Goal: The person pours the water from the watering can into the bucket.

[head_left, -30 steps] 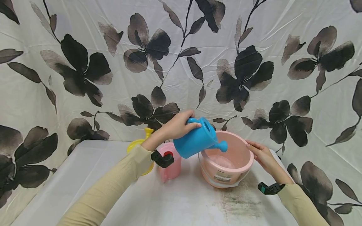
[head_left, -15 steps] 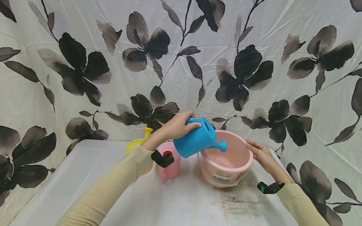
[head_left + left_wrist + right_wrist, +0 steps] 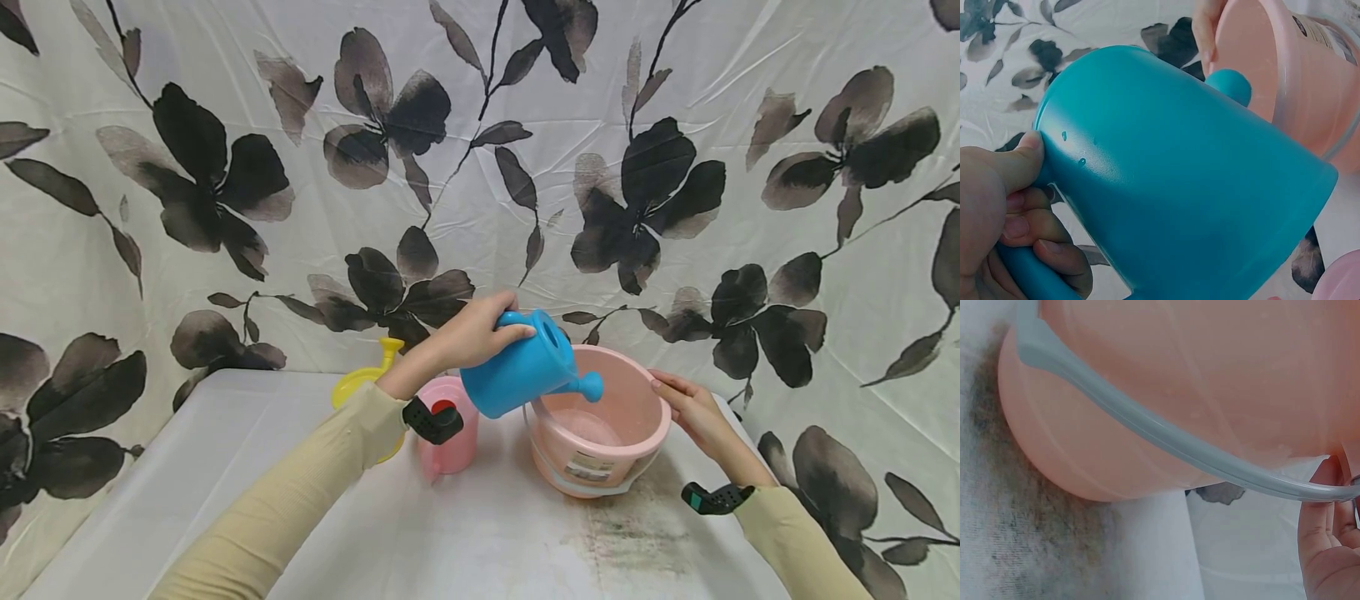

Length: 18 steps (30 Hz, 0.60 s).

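Observation:
My left hand [image 3: 472, 333] grips the handle of a blue watering can [image 3: 517, 371], thumb on top. The can is tilted, and its round spout head [image 3: 591, 387] hangs over the mouth of a pink bucket [image 3: 645, 408]. No water stream can be made out. Drops cling to the can's side in the left wrist view. At the bucket's right rim, my right hand [image 3: 693, 412] holds the edge with its fingertips. Those fingers [image 3: 1316, 515] show beside the grey-white bail handle [image 3: 1179, 447] in the right wrist view, partly hidden.
A pink watering can [image 3: 453, 437] stands left of the bucket. Behind my left forearm is a partly hidden yellow watering can [image 3: 356, 385]. All stand on a white-covered table [image 3: 420, 533] with a dark stained patch [image 3: 637, 537] before the bucket. A floral curtain [image 3: 525, 250] hangs behind.
Both hands, the blue watering can and the bucket hold almost the same positions. Only a slight shift of the head view shows.

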Tool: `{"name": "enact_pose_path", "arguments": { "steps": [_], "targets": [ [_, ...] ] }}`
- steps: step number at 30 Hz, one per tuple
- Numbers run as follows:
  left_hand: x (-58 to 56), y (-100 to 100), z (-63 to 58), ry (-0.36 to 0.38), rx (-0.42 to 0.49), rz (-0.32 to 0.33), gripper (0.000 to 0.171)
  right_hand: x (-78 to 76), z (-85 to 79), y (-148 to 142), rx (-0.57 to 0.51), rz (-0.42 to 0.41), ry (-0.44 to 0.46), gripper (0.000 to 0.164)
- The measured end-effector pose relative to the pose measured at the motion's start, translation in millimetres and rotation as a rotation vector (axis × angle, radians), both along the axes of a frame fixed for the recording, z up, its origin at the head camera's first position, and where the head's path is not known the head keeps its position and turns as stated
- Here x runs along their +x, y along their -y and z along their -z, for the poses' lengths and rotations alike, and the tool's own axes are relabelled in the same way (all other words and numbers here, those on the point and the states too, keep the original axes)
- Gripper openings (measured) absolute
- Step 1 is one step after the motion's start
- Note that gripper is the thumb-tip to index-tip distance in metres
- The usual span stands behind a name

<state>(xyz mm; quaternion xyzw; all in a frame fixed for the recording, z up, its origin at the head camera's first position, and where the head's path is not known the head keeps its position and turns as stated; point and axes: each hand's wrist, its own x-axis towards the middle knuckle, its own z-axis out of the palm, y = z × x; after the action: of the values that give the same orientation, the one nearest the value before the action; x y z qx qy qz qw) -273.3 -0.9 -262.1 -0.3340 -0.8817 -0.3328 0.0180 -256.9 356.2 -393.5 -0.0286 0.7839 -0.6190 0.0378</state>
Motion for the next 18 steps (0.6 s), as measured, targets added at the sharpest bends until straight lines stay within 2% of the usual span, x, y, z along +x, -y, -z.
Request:
{"name": "enact_pose_path", "arguments": {
  "steps": [18],
  "targets": [
    [0.9,2.2,1.5,0.007,-0.005,-0.012,0.026,0.9,-0.6,0.3,0.01,0.0,-0.003,0.067]
  ]
}}
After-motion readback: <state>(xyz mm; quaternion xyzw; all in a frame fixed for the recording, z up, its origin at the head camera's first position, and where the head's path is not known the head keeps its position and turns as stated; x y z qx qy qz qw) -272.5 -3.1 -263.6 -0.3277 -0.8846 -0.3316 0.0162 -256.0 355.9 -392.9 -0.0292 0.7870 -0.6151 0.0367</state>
